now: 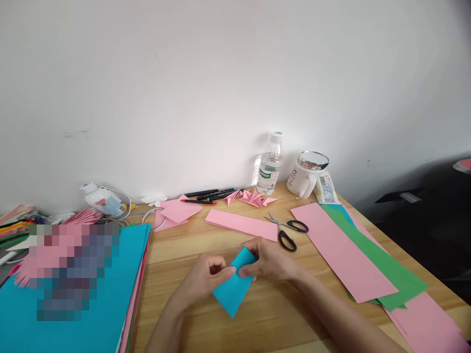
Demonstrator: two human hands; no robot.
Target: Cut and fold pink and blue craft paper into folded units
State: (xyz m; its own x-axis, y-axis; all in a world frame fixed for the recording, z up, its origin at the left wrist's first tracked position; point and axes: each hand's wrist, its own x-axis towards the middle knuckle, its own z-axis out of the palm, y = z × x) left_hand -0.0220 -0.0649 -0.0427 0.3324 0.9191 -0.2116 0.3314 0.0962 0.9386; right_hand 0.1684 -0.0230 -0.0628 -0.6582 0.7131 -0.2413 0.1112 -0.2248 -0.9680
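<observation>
Far left, I have a stack of coloured sheets (123, 274), blue on top, a pleated pink paper piece (83, 216) lying over it; part of that area is pixelated and I can't read it. Behind, a white bottle (105, 201) leans over near the wall. Then a crumpled white tissue (153, 199) and loose pink papers (182, 211) on the wooden worktop (172, 247).

Left hand (206, 279): grip pinching the left edge of a blue paper (232, 294), thumb on top, fingers curled. Dark pens (217, 195) lie beyond, by the wall. I find the blue paper at the near centre, between both hands, tilted, one corner pointing toward the wearer. Past it, a long pink strip (241, 225) lies flat, with pointed pink folded pieces (252, 197) behind.

Right hand (270, 262): grip pinching the paper's upper right part, thumb in front. Farther back, a clear bottle (270, 171) stands upright. Black-handled scissors (281, 230) lie with blades parted by the strip's right end. Next, a white mug (303, 179), lidded, and a packet (328, 190) partly behind it. Right side: overlapping pink sheets (342, 252) and green sheets (382, 255).
</observation>
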